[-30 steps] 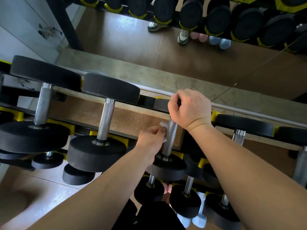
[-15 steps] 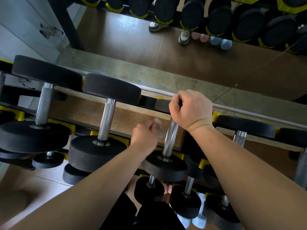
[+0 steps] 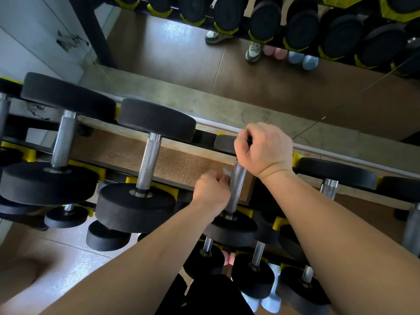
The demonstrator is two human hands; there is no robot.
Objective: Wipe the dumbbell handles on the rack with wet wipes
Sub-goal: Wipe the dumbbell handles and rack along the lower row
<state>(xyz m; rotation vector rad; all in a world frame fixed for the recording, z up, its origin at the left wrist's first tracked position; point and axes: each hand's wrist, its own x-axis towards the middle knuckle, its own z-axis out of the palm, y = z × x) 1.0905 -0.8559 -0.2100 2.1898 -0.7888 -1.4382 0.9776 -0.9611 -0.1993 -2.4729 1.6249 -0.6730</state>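
White wet wipe [image 3: 226,171] pinched in our left hand [image 3: 211,194] rubs the silver metal handle [image 3: 236,189]; right hand [image 3: 264,151] grips its far end, or it rolls.

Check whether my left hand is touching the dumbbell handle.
Touching. The head view shows the left hand, pinching a wet wipe, pressed against the side of the dumbbell handle with no gap.

The wet wipe [image 3: 226,172] is almost wholly concealed inside the left hand [image 3: 211,194]; only a small, blurred white corner shows. The right hand [image 3: 264,151] covers the upper end of the handle [image 3: 236,187] and most of the far head [image 3: 223,143]. At the right frame edge, a dumbbell [image 3: 412,230] is cut off and blurred.
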